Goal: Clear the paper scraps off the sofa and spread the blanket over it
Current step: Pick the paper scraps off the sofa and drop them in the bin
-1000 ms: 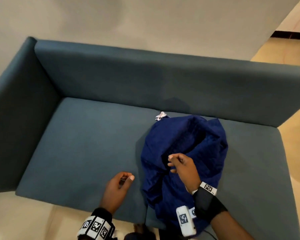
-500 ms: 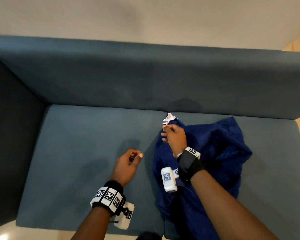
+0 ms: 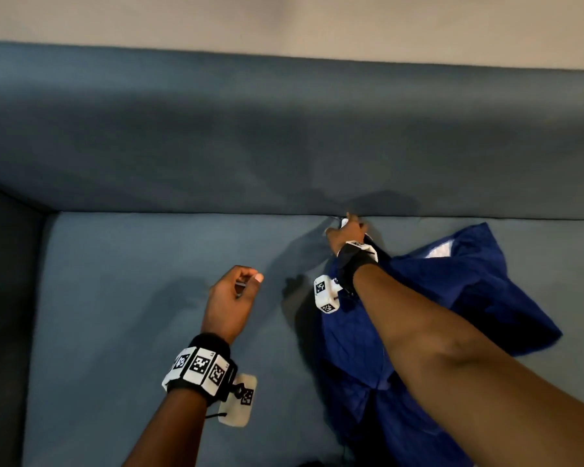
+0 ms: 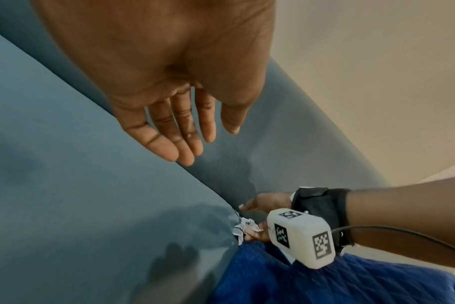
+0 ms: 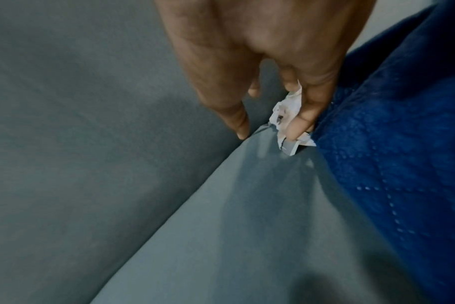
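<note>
A crumpled white paper scrap [image 5: 286, 117] lies in the crease where the blue-grey sofa seat [image 3: 149, 298] meets the backrest [image 3: 250, 146]. My right hand [image 5: 273, 115] reaches into that crease and pinches the scrap between curled fingers, its forefinger touching the seam. The head view shows only a white speck of the scrap [image 3: 344, 222] past the right hand [image 3: 346, 230]. A dark blue quilted blanket [image 3: 452, 298] lies bunched on the right half of the seat, under my right forearm. My left hand [image 3: 246, 281] hovers over the middle of the seat, fingers relaxed [image 4: 185, 144], holding nothing.
The sofa's left armrest [image 3: 0, 298] rises at the far left. A plain wall [image 3: 284, 21] stands behind the backrest. A pale patch [image 3: 439, 252] shows in a fold of the blanket.
My right hand left the blanket, moved up to the back crease and closed its fingers on the paper scrap. My head has come closer to the sofa. The left hand has barely moved.
</note>
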